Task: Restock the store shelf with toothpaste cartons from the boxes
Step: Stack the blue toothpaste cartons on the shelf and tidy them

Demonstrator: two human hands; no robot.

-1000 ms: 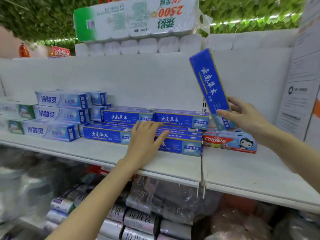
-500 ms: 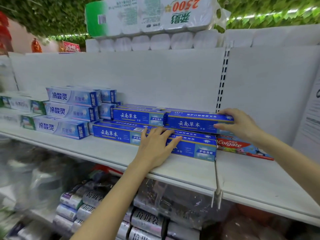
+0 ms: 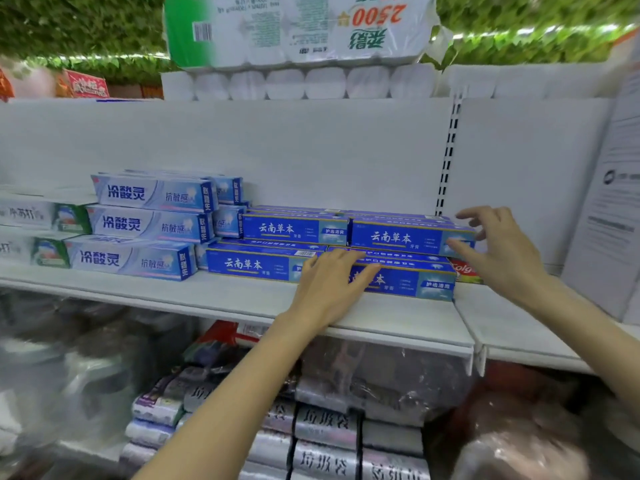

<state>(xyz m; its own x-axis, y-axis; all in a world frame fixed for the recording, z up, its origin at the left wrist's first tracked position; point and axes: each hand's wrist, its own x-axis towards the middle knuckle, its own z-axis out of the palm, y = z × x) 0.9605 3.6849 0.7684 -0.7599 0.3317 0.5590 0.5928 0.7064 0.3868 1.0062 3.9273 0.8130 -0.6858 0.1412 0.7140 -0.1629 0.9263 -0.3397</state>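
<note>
Both hands are seen at the blue toothpaste cartons. The left hand [image 3: 329, 282] is laid flat, fingers straight, against the front of the lower right carton [image 3: 415, 285]. The right hand [image 3: 498, 247] is held open with fingers spread, its thumb tip at the right end of the upper right carton [image 3: 391, 237]. Blue cartons are stacked two layers high on the white shelf [image 3: 242, 299]. Pale blue cartons [image 3: 145, 223] are piled just left, a red Colgate carton [image 3: 462, 270] is half hidden at right, and toilet-roll packs [image 3: 298, 29] are stacked above.

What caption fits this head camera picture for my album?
On a white shelf, left hand flat on blue toothpaste cartons, right hand open at the top carton.
</note>
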